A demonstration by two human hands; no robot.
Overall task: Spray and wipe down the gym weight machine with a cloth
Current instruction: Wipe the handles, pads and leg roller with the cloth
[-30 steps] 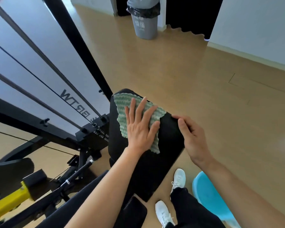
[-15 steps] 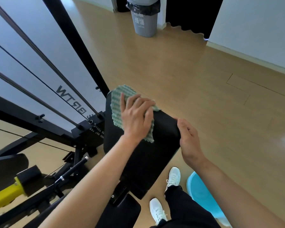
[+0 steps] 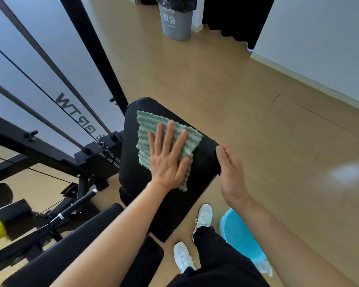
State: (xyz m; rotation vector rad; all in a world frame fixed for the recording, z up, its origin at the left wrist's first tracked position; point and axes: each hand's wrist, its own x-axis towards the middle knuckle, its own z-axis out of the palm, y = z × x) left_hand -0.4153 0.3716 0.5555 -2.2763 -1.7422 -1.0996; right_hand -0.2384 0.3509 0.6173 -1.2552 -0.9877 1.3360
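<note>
Half a second ago the left hand [image 3: 168, 160] bunched the cloth [image 3: 145, 129] near the upper edge of the black bench pad [image 3: 204, 162]. Now it has slid back toward the centre of the frame, its grip spread flat, fingers straight, pressing the cloth open on the pad. The right hand [image 3: 231, 172] stays at the pad's right corner; whether its grip closes round the edge I cannot tell. One wiping stroke seems finished, and the lower pad is probably next.

- Black machine pad [image 3: 203, 162] in my view, green-and-white cloth [image 3: 146, 137] spread flat on its upper part.
- Wood-toned floor [image 3: 216, 79] below carries a grey bin [image 3: 176, 25] and a blue basin [image 3: 238, 235].
</note>
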